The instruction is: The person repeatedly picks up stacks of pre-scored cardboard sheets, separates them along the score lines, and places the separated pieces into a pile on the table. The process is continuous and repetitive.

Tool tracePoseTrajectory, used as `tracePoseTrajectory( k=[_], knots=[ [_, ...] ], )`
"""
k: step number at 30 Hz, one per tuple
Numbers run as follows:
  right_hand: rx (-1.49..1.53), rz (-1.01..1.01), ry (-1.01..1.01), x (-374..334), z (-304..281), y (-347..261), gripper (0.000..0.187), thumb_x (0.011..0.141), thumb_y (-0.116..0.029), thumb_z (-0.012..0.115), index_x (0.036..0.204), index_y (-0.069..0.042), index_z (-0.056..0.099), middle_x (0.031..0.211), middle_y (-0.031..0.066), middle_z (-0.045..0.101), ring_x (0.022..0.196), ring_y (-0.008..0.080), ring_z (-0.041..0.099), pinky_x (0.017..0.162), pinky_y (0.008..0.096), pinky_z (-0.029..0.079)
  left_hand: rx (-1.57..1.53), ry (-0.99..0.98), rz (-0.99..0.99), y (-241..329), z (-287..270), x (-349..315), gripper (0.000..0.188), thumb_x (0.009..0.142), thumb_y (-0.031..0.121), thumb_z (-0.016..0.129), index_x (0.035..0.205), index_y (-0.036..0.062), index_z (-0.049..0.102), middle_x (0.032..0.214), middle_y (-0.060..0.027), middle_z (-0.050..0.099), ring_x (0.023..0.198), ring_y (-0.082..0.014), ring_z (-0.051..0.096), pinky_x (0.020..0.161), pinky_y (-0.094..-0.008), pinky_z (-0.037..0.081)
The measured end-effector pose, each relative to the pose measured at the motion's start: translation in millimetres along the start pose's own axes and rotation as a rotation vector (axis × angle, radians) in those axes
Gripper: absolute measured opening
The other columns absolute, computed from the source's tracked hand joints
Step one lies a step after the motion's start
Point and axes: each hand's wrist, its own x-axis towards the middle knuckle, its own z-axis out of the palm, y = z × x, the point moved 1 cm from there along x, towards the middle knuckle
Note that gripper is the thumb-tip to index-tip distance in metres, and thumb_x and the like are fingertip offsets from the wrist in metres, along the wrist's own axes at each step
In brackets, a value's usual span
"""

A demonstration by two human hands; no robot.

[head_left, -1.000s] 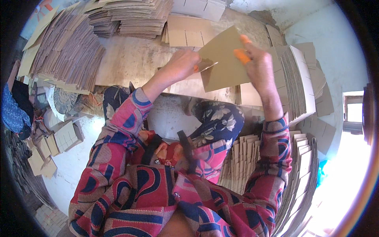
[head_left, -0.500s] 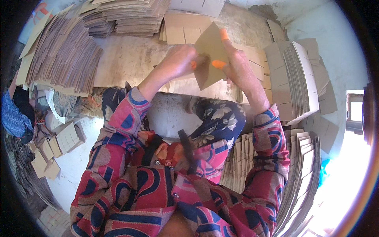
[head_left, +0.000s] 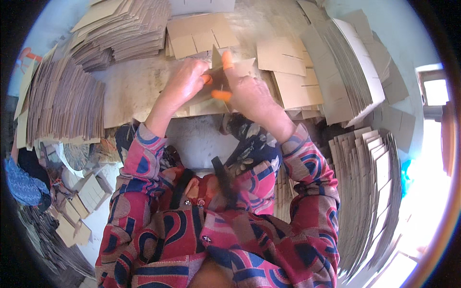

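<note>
My left hand [head_left: 186,79] and my right hand [head_left: 250,96] are close together above the wooden work table [head_left: 139,86]. Both are closed on pieces of brown cardboard [head_left: 219,79] between them, and orange covers wrap some fingertips. One cardboard corner points up and another sticks out behind my right fingers, so the pieces seem to cross. Blur and my fingers hide how they join. Just behind my hands lies a flat slotted cardboard sheet [head_left: 201,36]. More slotted sheets [head_left: 297,89] lie to the right of my right hand.
A long row of cardboard sheets [head_left: 65,98] stands at the table's left, with a tall pile [head_left: 129,33] behind it. Upright slotted sheets [head_left: 343,72] line the right end. Further stacked cardboard [head_left: 365,187] stands at my right side, and loose cardboard boxes [head_left: 91,192] lie at lower left.
Both hands have moved left, and the right has come nearer the left. The single tilted sheet seen before now shows as crossing cardboard pieces. The whole view has shifted somewhat.
</note>
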Motion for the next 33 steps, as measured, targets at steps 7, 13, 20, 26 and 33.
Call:
tracePoseTrajectory(
  k=[7,13,20,26,33],
  knots=[
    [-0.282,0.299,0.505,-2.1,-9.5,114.8,0.078,0.083,-0.042,0.068,0.139,0.001,0.035,0.105,0.0189,0.06,0.098,0.0358,0.06,0.077,0.0479,0.049,-0.002,0.164,-0.121,10.4,-25.1,-16.0,0.037,0.075,0.025,0.077,0.103,0.0021,0.067,0.085,-0.0198,0.066,0.078,-0.0325,0.063,0.068,-0.0393,0.049],
    [-0.21,0.596,0.046,40.9,53.6,144.5,0.108,0.077,-0.064,0.065,0.146,0.004,0.018,0.148,0.0293,0.026,0.14,0.0462,0.018,0.107,0.0639,0.02,0.112,0.209,-0.183,12.8,-32.9,-31.8,0.048,0.072,0.027,0.081,0.11,0.0013,0.066,0.092,-0.0192,0.068,0.078,-0.0299,0.065,0.069,-0.0367,0.051],
    [-0.502,0.538,-0.03,65.5,108.6,175.7,0.073,0.084,-0.037,0.063,0.137,0.005,0.036,0.12,0.0341,0.048,0.121,0.0493,0.042,0.086,0.0641,0.041,0.127,0.189,-0.202,8.0,-31.6,-32.6,0.052,0.069,0.026,0.083,0.111,0.0004,0.066,0.093,-0.0196,0.068,0.078,-0.0283,0.066,0.067,-0.0356,0.052],
    [-0.687,0.181,0.213,48.2,58.1,188.4,0.032,0.083,-0.006,0.054,0.111,0.007,0.051,0.087,0.0185,0.064,0.078,0.031,0.067,0.061,0.038,0.056,0.137,0.216,-0.296,-1.1,-37.1,-49.9,0.05,0.07,0.03,0.081,0.109,0.0011,0.066,0.087,-0.0193,0.066,0.076,-0.0323,0.065,0.064,-0.0388,0.05],
    [-0.722,0.134,0.395,9.5,-23.5,189.9,0.013,0.08,-0.007,0.057,0.092,-0.008,0.051,0.078,0.0104,0.061,0.075,0.0282,0.066,0.06,0.041,0.053,0.181,0.256,-0.256,6.8,-45.9,-58.3,0.048,0.071,0.032,0.081,0.106,0.0007,0.068,0.091,-0.0201,0.067,0.077,-0.033,0.065,0.066,-0.0379,0.049]
  ],
)
